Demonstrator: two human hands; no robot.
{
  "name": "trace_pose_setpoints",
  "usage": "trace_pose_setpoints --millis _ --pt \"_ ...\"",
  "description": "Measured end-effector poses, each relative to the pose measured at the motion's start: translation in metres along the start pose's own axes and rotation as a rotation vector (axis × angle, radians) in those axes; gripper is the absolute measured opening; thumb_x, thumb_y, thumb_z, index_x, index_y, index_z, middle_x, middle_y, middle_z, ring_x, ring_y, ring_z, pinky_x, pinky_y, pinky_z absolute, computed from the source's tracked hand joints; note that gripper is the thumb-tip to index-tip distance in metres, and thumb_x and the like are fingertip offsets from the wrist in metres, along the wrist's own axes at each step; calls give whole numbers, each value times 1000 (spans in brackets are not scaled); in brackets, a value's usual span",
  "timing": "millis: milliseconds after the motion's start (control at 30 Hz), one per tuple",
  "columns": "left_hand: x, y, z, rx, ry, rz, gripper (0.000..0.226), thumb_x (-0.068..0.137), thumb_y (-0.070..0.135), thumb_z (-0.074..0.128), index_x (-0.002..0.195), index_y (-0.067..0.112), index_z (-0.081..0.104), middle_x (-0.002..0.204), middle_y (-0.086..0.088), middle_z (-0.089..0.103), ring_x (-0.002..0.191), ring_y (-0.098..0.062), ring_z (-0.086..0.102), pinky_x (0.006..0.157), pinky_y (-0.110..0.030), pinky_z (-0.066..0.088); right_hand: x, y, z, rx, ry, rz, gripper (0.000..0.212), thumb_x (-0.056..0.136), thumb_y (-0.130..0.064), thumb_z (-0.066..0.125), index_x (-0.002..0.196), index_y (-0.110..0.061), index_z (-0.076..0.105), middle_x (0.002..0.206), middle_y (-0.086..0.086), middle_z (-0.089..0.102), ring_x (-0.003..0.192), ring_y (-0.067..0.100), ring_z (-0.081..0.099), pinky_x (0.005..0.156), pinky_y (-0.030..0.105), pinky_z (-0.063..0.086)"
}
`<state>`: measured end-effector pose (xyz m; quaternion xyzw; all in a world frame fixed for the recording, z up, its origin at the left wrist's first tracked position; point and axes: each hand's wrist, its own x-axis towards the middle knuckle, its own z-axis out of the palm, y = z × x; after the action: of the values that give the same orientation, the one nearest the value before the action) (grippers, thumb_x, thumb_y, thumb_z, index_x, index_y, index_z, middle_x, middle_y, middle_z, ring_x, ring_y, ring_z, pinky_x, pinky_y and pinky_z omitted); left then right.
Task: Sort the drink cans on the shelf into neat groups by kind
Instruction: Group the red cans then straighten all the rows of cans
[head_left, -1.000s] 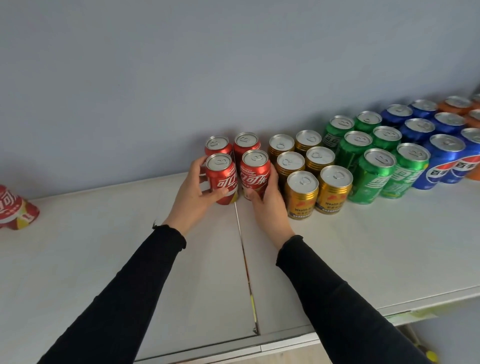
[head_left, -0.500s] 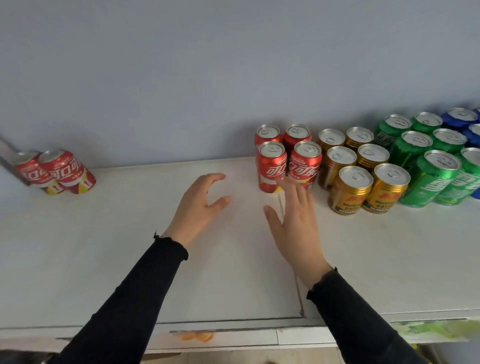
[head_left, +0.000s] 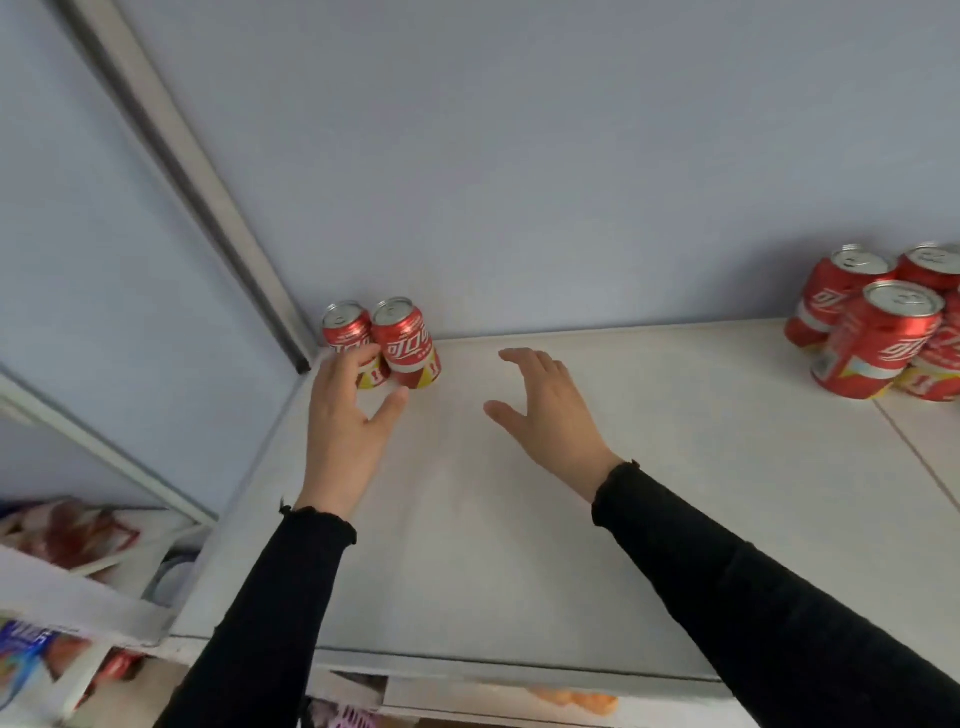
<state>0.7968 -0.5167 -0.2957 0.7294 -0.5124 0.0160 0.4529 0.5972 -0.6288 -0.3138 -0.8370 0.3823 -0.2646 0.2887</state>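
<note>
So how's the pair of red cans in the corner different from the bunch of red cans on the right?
The corner pair is two cans side by side against the back wall; the right group shows at least four, bunched in rows and cut off by the frame edge. The left hand reaches the corner pair, fingers by its left can; the right group stands apart from both hands. The right hand hovers open between them. Both sets are upright, same red design, on the same white shelf.

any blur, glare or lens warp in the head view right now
Head view: wide-angle warp leans the two red cans in the corner and the red can group on the right outward; both the left hand and right hand look slightly soft; lighting is flat and even, with faint shadows on the shelf and no harsh glare.
</note>
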Motion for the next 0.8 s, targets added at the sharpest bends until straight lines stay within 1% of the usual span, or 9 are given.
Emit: trace_pose_setpoints --millis 100,200,233,300,400,567,700,733,800 --pt "33 -51 -15 6 31 -94 74 80 30 81 141 25 40 132 5 42 126 -17 47 109 -41 41 38 -28 43 155 -12 106 76 87 -34 74 150 -16 34 148 5 44 134 22 42 107 32 38" --pt "61 -81 -13 -45 -48 -202 101 71 34 86 151 25 24 145 0 32 133 -23 42 113 -46 38 69 -45 71 314 -5 189 94 80 -33 82 154 -17 25 155 5 38 140 23 39 111 39 39" --pt "69 -86 -10 -62 -78 -206 105 70 32 88 152 23 23 148 -2 31 135 -22 41 113 -45 38 76 -48 77 353 -10 203 97 79 -31 83 154 -17 25 155 4 39 140 22 41 110 38 40" --pt "82 -91 -4 -116 -126 -183 102 67 24 90 149 21 29 145 -3 39 129 -18 49 110 -43 43 88 -52 87 398 -18 202 91 78 -23 83 152 -15 30 145 2 50 131 19 51 100 30 44" --pt "90 -98 4 -189 -172 -158 88 66 19 89 138 26 39 130 5 57 113 -11 61 99 -42 52 97 -52 99 382 18 189 74 77 -19 83 139 -16 42 127 1 63 112 19 62 95 36 53" --pt "87 -100 1 -206 -177 -158 83 70 23 89 136 30 39 125 8 61 109 -11 62 93 -35 53 95 -52 102 416 54 199 65 76 -20 82 131 -18 49 114 -7 64 100 13 62 85 29 52" --pt "76 -76 1 -257 -171 -132 82 71 22 89 136 29 39 125 8 59 109 -8 60 89 -25 51 73 -48 80 464 114 225 60 74 -19 85 124 -22 53 98 -20 62 87 -5 61 72 11 47" --pt "72 -67 3 -272 -176 -124 82 71 22 89 136 29 39 126 8 59 109 -8 59 89 -24 51 65 -48 72 478 135 230 59 73 -19 85 123 -23 53 98 -20 63 87 -6 61 71 8 46" --pt "62 -41 14 -309 -214 -99 82 71 22 90 136 30 40 125 8 59 108 -7 59 89 -25 50 43 -40 45 500 208 242 60 73 -19 86 124 -22 54 105 -15 65 93 1 64 76 12 50"
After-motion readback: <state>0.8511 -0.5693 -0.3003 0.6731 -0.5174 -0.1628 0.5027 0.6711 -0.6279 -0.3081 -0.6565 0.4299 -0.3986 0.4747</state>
